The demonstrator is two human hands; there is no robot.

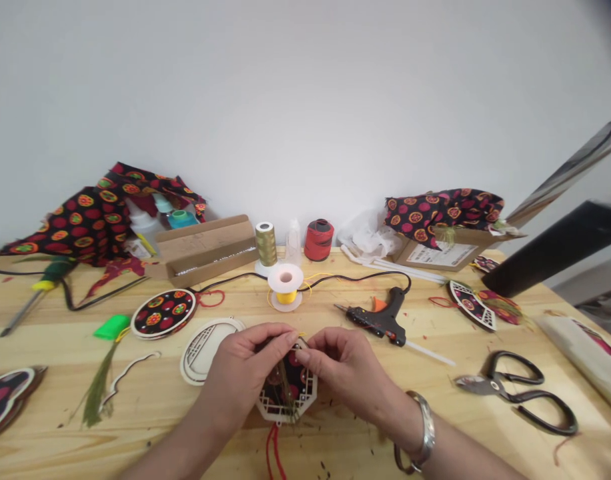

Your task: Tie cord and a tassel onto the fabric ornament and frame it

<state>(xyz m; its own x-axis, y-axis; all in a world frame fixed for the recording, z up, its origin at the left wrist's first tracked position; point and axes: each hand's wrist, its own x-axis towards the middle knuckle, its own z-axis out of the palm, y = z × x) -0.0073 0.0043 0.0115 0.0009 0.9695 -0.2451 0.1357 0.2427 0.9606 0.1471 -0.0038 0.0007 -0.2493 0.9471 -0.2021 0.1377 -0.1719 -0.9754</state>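
An octagonal wooden frame (pixel 305 393) backed with dark red-patterned fabric lies at the front centre, its red cord (pixel 274 450) trailing toward me. Green tassel threads (pixel 286 383) hang across its face. My left hand (pixel 250 360) is at its upper left, thumb and forefinger pinched together near the tassel's top. At the upper right edge, my right hand (pixel 338 360) has thumb and fingers closed close to a short yellow thread. What exactly the fingertips pinch is too small to tell. Just behind my left hand sits a round pale wooden frame (pixel 200 357).
A glue gun (pixel 385 317) and black-handled scissors (pixel 510 387) lie to the right. Behind the hands stand a yellow thread spool (pixel 285 288), a red spool (pixel 319 240) and a cardboard box (pixel 210 250). A round fabric ornament (pixel 164 313) and a green tassel (pixel 98 390) are on the left.
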